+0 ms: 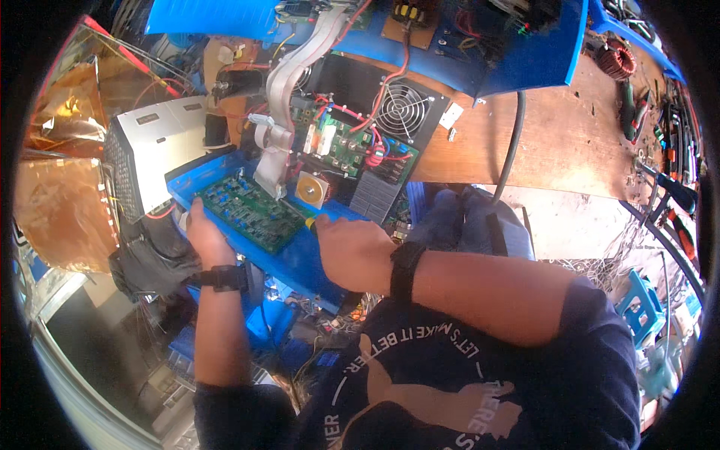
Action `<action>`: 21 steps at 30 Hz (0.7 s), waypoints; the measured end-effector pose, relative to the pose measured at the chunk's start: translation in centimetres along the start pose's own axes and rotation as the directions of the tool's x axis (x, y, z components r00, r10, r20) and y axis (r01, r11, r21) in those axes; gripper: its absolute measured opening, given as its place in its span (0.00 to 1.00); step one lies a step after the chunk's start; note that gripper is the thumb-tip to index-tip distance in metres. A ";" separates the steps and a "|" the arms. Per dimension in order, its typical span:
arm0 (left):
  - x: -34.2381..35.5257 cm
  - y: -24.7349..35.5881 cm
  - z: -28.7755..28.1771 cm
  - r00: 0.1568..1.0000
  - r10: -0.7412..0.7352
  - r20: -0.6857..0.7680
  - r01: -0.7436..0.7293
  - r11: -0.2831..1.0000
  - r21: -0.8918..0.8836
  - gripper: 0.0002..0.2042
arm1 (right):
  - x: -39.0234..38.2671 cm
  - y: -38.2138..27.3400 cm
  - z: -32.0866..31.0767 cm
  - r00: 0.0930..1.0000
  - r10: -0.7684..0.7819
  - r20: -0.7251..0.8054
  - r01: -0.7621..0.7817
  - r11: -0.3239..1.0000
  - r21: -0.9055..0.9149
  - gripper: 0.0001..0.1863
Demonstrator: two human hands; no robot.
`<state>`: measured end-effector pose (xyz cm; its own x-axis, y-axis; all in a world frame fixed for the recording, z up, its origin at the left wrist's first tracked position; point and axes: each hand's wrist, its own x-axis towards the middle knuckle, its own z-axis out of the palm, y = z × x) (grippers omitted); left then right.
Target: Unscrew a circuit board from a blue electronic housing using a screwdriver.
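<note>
Where the view begins at the far left, wrinkled copper-coloured sheeting (pixel 64 214) hangs beside a white metal case (pixel 161 139) with a perforated black side. Just right of the case, the left hand (pixel 206 236), a dark band on its wrist, is at the left end of a tilted blue metal panel (pixel 289 262). Its thumb is at the corner of a green circuit board (pixel 251 212); the other fingers are mostly hidden, so whether they grip cannot be told.

The circuit board lies on the blue panel, in front of the person, crowded with small parts. A wide grey ribbon cable (pixel 279 90) drops from above to the board's upper right edge. Near that edge, the right hand (pixel 349 251), also banded at the wrist, closes its fingers around a slim tool (pixel 310 223) with a yellow end. The tool's thin shaft points up and left toward the cable's lower end; contact is unclear.

Beyond the hand are a square part with a round gold face (pixel 311 190), a grey ribbed block (pixel 373 196) and a fan behind a wire grille (pixel 402 111). Farther right, a thick black cable (pixel 517 135) crosses a wooden tabletop (pixel 566 142), with a copper-wound ring (pixel 616 60) near its far corner. A light-blue plastic stool (pixel 641 304) stands lower right.
</note>
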<state>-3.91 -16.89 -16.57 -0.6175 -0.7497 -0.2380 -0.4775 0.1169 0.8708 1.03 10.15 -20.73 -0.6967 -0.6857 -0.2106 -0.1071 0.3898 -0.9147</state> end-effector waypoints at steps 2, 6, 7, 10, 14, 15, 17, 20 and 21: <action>0.4 -0.2 -0.3 1.000 0.003 -0.015 -0.003 1.000 -0.024 0.19 | 0.1 -1.1 0.3 0.996 -0.069 -0.048 0.065 0.995 -0.072 0.18; 0.5 -1.1 -0.9 0.994 0.060 -0.089 -0.056 0.997 0.047 0.19 | 0.3 -3.1 -0.5 0.998 0.003 0.055 0.007 0.984 -0.176 0.22; 0.4 -1.1 -0.8 0.993 0.080 -0.090 -0.077 0.997 0.030 0.20 | 0.5 -3.2 -0.7 0.991 0.033 0.127 -0.011 0.985 -0.174 0.27; 0.2 -1.0 -0.5 0.984 0.112 -0.137 -0.092 0.986 0.141 0.19 | 1.4 -2.9 -0.1 0.972 0.197 0.127 -0.206 0.977 0.056 0.25; -0.6 -0.5 0.1 0.970 0.169 -0.173 -0.132 0.970 0.205 0.16 | 1.3 -3.0 0.5 0.961 0.258 0.104 -0.270 0.955 0.127 0.22; -0.6 -0.5 0.0 0.967 0.181 -0.177 -0.147 0.971 0.188 0.16 | 0.8 -3.2 0.6 0.977 0.209 0.041 -0.211 0.976 0.049 0.21; -0.3 -0.7 -0.1 0.965 0.187 -0.181 -0.151 0.969 0.196 0.15 | 0.1 -3.1 0.5 0.989 0.147 -0.014 -0.148 0.988 -0.036 0.20; -0.1 -0.9 -0.1 0.970 0.176 -0.168 -0.148 0.975 0.168 0.15 | 0.3 -3.5 -0.6 0.996 0.065 0.055 -0.046 0.957 -0.286 0.17; -0.4 -0.6 -0.1 0.973 0.164 -0.164 -0.144 0.982 0.123 0.15 | 0.9 -3.2 -0.8 0.998 0.046 0.039 -0.036 0.974 -0.222 0.18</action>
<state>-3.31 -16.78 -16.98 -0.5766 -0.8168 -0.0188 -0.4564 0.3029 0.8366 0.20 8.80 -17.71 -0.6726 -0.6907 -0.2656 -0.2367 0.5409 -0.8071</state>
